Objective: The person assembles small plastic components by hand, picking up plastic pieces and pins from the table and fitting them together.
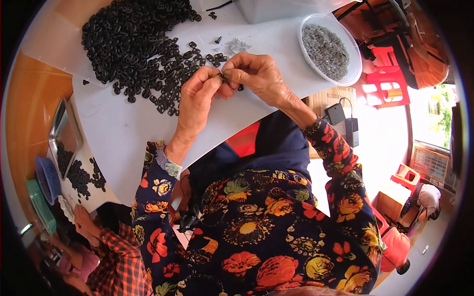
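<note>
My left hand and my right hand meet fingertip to fingertip over the white table, both pinched closed. Between them is a small black plastic piece, mostly covered by my fingers. Just beyond and to the left spreads a big heap of black plastic pieces, many of them small ovals with two holes. Past my fingertips lies a little pile of small transparent pieces, with a single black peg-like part beside it.
A round white tub of small transparent pieces stands at the table's right. Behind is a translucent bin. At left, a co-worker in a checked sleeve sits by a metal tray and more black pieces. Red stools stand right.
</note>
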Demonstrator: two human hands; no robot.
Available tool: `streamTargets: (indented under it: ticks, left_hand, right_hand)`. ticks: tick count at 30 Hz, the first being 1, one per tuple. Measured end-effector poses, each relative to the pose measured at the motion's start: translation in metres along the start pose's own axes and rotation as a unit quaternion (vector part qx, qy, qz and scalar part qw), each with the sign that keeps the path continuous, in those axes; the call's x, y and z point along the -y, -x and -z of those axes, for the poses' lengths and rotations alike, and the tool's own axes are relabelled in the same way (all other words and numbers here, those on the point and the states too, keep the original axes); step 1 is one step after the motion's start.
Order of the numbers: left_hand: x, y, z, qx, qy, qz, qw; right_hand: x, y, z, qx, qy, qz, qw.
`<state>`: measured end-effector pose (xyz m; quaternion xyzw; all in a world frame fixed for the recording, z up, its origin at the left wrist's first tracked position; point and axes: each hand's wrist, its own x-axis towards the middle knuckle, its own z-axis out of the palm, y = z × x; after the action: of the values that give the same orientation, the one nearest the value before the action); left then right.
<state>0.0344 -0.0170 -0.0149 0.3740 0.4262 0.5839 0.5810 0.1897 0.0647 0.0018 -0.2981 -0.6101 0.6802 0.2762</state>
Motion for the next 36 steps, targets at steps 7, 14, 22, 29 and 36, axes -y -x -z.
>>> streamTargets:
  ticks: [7, 14, 22, 29, 36]
  left_hand:
    - [0.001, 0.0, -0.001, -0.03, -0.04, -0.03, 0.998]
    - [-0.003, 0.001, -0.003, -0.037, -0.068, -0.032, 0.997]
    - [-0.004, 0.001, -0.004, -0.047, -0.111, -0.033, 0.992]
    - [-0.004, 0.004, -0.003, -0.064, -0.269, -0.114, 0.954]
    - [0.004, 0.001, 0.001, -0.033, -0.091, -0.089, 0.991]
  right_hand:
    - [-0.006, -0.008, 0.004, 0.003, -0.047, 0.073, 0.996]
    - [-0.005, -0.005, 0.002, -0.001, -0.021, 0.06, 0.998]
    - [-0.005, -0.006, -0.001, -0.016, 0.014, 0.092, 0.995]
    - [-0.007, -0.007, -0.009, -0.053, 0.057, 0.106, 0.991]
    - [0.001, -0.006, -0.004, -0.025, 0.048, 0.041, 0.998]
